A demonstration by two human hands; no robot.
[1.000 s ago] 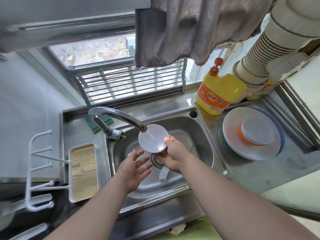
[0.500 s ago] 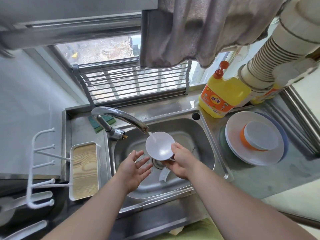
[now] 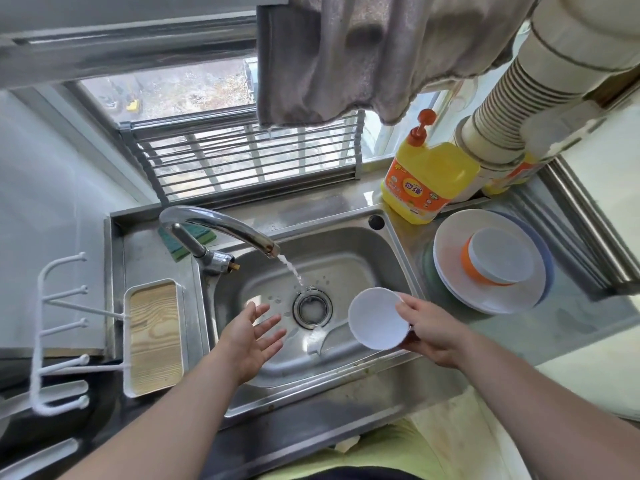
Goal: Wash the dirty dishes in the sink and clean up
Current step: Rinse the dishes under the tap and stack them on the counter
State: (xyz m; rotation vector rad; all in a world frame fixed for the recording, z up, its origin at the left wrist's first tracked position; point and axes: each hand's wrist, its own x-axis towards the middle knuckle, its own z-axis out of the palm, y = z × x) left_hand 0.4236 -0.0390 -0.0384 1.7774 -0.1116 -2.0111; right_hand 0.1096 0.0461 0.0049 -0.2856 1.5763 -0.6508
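The bowl (image 3: 377,318) sits in the right hand (image 3: 434,332), whose grip pinches its rim at the sink's (image 3: 346,237) right edge, thumb inside. It looks light, stiff and probably wet and slippery, so a hold across the rim suits it. Left of the grip, water runs from the tap (image 3: 221,225); the left hand (image 3: 251,339) hovers spread, holding nothing. Washed plates (image 3: 491,292) lie beyond on the tabletop (image 3: 571,323).

- Sink (image 3: 346,268): brushed steel, dull sheen, wet.
- Tap (image 3: 221,225): polished metal, glossy.
- Bowl (image 3: 377,318): smooth white plastic, matt.
- Tray (image 3: 154,336), left: wood-grain face, white rim.
- Towel (image 3: 363,57), far: grey cloth, rough nap.
- Bottle (image 3: 429,181): glossy yellow plastic.
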